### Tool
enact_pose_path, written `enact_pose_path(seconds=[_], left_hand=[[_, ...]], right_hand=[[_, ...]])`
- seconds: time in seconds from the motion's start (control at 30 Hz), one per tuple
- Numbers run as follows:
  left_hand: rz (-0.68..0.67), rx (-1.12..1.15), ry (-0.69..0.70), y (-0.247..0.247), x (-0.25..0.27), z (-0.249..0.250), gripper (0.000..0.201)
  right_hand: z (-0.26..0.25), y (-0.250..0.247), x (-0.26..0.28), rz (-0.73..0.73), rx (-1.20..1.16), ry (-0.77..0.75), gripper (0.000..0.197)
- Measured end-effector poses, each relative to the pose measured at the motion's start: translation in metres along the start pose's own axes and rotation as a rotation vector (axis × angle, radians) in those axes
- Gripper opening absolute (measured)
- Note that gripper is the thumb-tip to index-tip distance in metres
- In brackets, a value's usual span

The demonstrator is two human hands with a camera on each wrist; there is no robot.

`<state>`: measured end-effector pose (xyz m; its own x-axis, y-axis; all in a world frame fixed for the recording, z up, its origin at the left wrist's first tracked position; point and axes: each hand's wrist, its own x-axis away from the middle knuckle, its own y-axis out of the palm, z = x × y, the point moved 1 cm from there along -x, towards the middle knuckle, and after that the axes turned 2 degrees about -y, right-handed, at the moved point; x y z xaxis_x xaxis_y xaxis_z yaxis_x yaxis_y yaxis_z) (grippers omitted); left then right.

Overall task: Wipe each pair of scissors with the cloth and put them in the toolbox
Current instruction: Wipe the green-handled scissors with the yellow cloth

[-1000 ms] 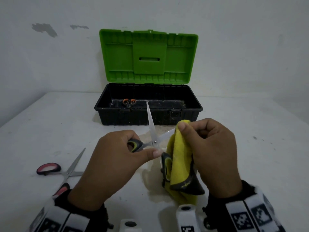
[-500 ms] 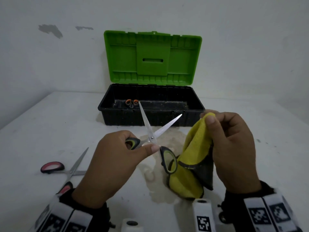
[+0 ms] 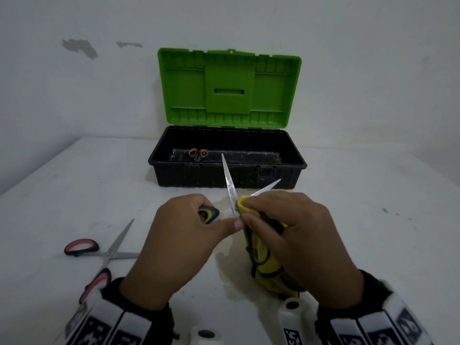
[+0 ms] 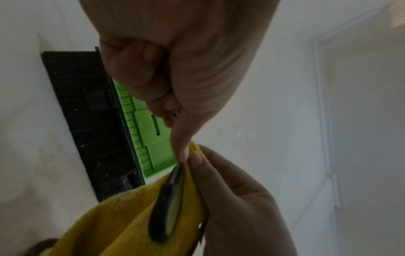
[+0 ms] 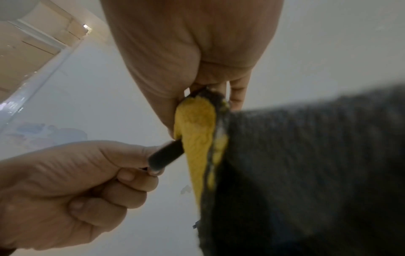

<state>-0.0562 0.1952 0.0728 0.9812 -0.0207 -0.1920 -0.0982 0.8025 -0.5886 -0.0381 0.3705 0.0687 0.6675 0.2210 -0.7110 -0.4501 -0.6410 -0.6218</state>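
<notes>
My left hand [image 3: 196, 235] grips one black-and-green handle of a pair of scissors [image 3: 230, 188], held above the table with the blades spread apart and pointing at the toolbox. My right hand [image 3: 286, 230] pinches a yellow cloth [image 3: 266, 267] around the lower blade, right at the pivot. In the left wrist view the other handle [image 4: 168, 211] hangs against the cloth [image 4: 122, 216]. The right wrist view shows the cloth [image 5: 197, 124] pinched in my fingers, its grey side filling the right. The black toolbox [image 3: 224, 174] stands with its green lid [image 3: 229, 88] up, and orange-handled scissors [image 3: 198, 153] lie inside.
Red-handled scissors [image 3: 104, 255] lie spread apart on the white table [image 3: 373, 232] at my left, partly under my left wrist. A damp stain [image 3: 231, 275] marks the table under my hands. A white wall stands just behind the toolbox.
My right hand moved away to the right with the cloth, then came back and now pinches the cloth on the blade at the pivot. The left hand kept its hold.
</notes>
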Motion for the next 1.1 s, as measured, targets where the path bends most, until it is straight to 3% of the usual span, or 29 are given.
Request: enact_pose_path(seconds=[0.2,0.37,0.53,0.93,1.1], left_hand=[[0.01,0.005,0.047,-0.005,0.005,0.009,0.048],[-0.001,-0.029,0.054,-0.006,0.005,0.012,0.044],[0.007,-0.025,0.058,-0.008,0.008,0.013,0.043],[0.004,-0.034,0.063,-0.01,0.009,0.012,0.046],[0.023,-0.047,0.058,-0.011,0.008,0.011,0.045]], right_hand=[[0.006,-0.011,0.002,0.101,0.148,0.025,0.017],[-0.008,-0.008,0.002,0.054,0.109,-0.074,0.018],[-0.004,-0.011,0.001,0.101,0.143,0.012,0.017],[-0.015,-0.002,0.011,0.08,0.11,0.033,0.018],[0.005,-0.011,0.007,0.202,0.087,0.141,0.016]])
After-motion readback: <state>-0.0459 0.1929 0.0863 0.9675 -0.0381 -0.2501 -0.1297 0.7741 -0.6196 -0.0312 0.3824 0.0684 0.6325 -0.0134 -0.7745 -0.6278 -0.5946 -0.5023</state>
